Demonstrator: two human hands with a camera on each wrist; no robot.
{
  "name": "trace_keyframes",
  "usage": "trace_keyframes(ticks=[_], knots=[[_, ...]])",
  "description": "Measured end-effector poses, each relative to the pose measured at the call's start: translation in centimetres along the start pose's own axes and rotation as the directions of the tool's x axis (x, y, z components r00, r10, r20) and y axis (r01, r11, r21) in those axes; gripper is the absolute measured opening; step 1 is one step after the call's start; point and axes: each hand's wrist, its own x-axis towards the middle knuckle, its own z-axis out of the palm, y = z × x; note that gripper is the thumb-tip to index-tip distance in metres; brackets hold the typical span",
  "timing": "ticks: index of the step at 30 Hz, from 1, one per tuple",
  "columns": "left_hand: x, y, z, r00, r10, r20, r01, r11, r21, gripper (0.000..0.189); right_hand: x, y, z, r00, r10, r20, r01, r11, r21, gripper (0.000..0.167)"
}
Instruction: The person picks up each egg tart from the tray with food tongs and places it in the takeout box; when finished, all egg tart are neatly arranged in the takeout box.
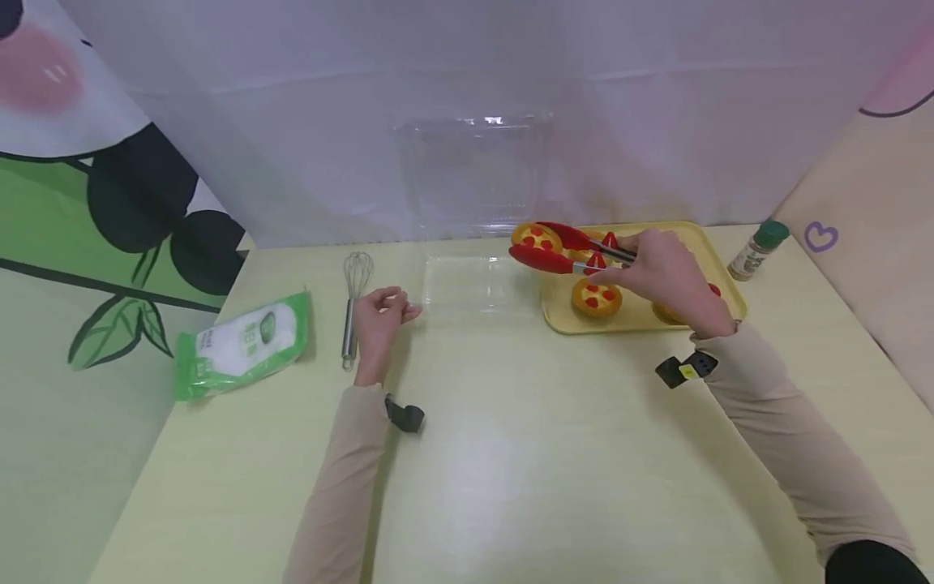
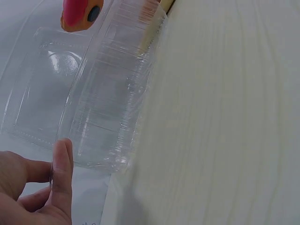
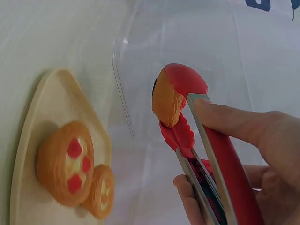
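Observation:
My right hand grips a pair of tongs with red tips. A small round tart with red dots on top sits between the tips, raised near the left end of the yellow tray. Other tarts lie on that tray, such as a red-dotted tart in the right wrist view. A clear plastic container stands with its lid raised against the backdrop. At the container's left edge, my left hand pinches the thin plastic between thumb and fingers.
A metal whisk lies beside my left hand. Farther left is a green and white packet. A small bottle with a green cap stands right of the tray. The light backdrop rises along the table's back edge.

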Motion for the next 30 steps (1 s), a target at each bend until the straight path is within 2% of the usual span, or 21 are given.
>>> trace_keyframes(ticks=[7,16,25,30], knots=[[0.2,-0.4,-0.1,1.000,-0.010,0.009,0.010,1.000,0.013,0.029,1.1,-1.7,2.5,0.997,-0.023,0.069,0.023,1.000,0.010,0.058],[0.5,-0.5,-0.1,1.000,-0.011,-0.002,0.011,1.000,0.008,0.030,3.3,-3.7,5.6,0.994,-0.072,0.086,0.073,0.997,0.002,0.047],[0.6,-0.7,0.0,1.000,-0.003,-0.010,0.003,1.000,0.030,0.029,4.5,-5.7,7.4,0.982,-0.094,0.162,0.087,0.995,0.052,0.042],[0.8,-0.8,0.0,1.000,0.000,-0.005,0.000,1.000,0.003,0.029,5.3,-6.7,8.3,0.977,-0.092,0.194,0.082,0.995,0.061,0.041]])
